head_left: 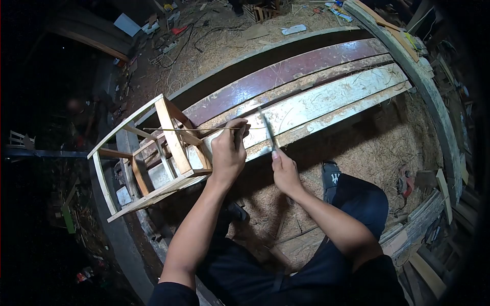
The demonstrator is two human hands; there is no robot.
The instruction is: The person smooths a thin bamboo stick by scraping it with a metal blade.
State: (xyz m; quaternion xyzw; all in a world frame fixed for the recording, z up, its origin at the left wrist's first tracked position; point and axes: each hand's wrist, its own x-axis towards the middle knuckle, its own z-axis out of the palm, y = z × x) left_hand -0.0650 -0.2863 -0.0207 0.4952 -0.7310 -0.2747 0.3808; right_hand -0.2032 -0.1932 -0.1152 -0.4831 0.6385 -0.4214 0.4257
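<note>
The person sits at the near long edge of the bench [337, 97], both forearms reaching over it. The left hand [228, 153] is up above the near edge, just beside the wooden frame, its fingers bent and pinched together on a thin strip [210, 129]. That strip lies crosswise in the air, one end out over the frame, the other pointing toward the bench's right end. The right hand [287, 176] is just off the near edge, fingers curled tight around the lower end of a narrow, blade-like tool [268, 127], the thumb lying along it. The tool slants up over the pale plank toward the far edge and crosses the strip's right end; from here I can't tell if they touch.

The wooden frame [176, 150], all slats and open gaps, sits over the bench's left end and sticks out past it. Along the far edge runs a glossy red-brown plank [286, 74], scuffed and dusted with shavings. A thick beam [426, 76] passes by the bench's right end. Below the near edge, a dark shoe [331, 178] with a white mark rests on ground [367, 137] littered with shavings, and a red object [407, 184] lies farther right.
</note>
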